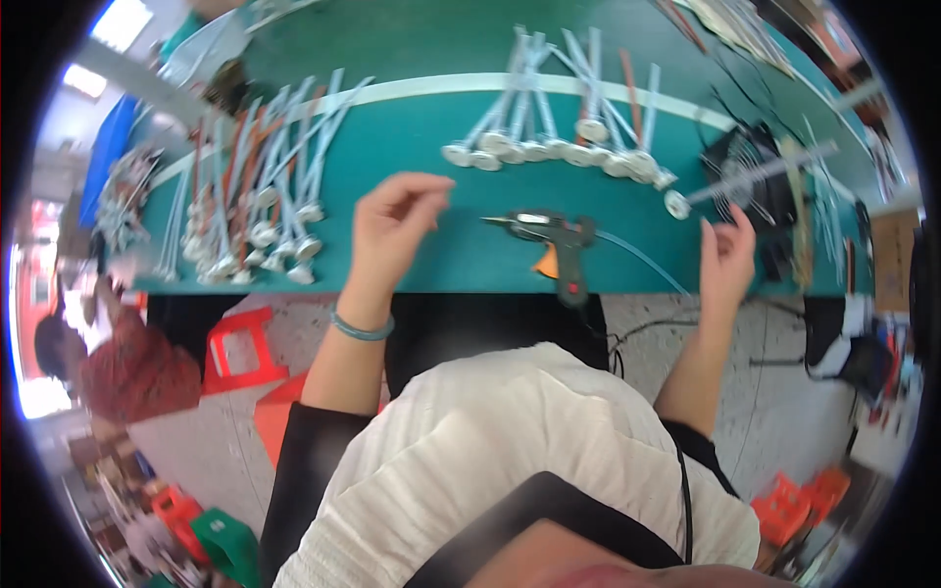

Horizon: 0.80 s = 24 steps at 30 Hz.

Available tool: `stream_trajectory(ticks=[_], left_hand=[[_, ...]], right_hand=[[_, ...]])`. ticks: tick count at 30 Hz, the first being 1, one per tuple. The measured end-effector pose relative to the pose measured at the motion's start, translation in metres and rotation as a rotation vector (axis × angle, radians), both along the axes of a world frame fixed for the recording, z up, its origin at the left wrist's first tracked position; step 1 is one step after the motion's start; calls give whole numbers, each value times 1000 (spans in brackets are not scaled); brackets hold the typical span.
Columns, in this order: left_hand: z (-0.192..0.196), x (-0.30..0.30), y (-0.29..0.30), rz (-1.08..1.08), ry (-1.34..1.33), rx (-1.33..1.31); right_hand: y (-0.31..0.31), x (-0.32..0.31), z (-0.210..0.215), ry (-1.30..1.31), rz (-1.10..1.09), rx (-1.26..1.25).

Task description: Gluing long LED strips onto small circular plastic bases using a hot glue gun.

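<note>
Head view: left hand [397, 220] centre-left, half-curled, nothing visible in it; right hand [726, 260] at right, partly open, empty, just below disc-ended pale stick [769, 173]; glue gun [551, 231] mid-frame on green tabletop [456, 263].

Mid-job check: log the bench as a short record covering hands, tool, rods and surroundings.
Left hand: fingers bent, nothing visible in it
Right hand: nearest a clear rod with a white disc; contact unclear
Tool: glue gun, nozzle pointing left, on the green table
Left cluster: pale and brown rods with white discs
Far cluster: similar rods, beyond the glue gun
Right end: black fan
</note>
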<state>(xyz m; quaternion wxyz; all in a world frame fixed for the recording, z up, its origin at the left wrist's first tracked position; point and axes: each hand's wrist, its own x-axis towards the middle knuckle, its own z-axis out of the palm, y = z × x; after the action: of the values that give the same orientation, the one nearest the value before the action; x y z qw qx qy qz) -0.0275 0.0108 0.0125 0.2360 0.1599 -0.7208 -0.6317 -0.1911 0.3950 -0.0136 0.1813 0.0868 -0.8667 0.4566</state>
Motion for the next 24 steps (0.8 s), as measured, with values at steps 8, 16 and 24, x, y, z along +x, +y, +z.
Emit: stream_trajectory(ticks=[8,16,24], left_hand=[[-4,43,-103,210,-406,-456],[-44,8,-178,519,-786,-905],[-28,19,-199,453,-546,-641]], right_hand=[[-52,67,-21,-193,457,175],[-85,67,-22,-205,493,413],[-92,69,-34,-237,462,318]])
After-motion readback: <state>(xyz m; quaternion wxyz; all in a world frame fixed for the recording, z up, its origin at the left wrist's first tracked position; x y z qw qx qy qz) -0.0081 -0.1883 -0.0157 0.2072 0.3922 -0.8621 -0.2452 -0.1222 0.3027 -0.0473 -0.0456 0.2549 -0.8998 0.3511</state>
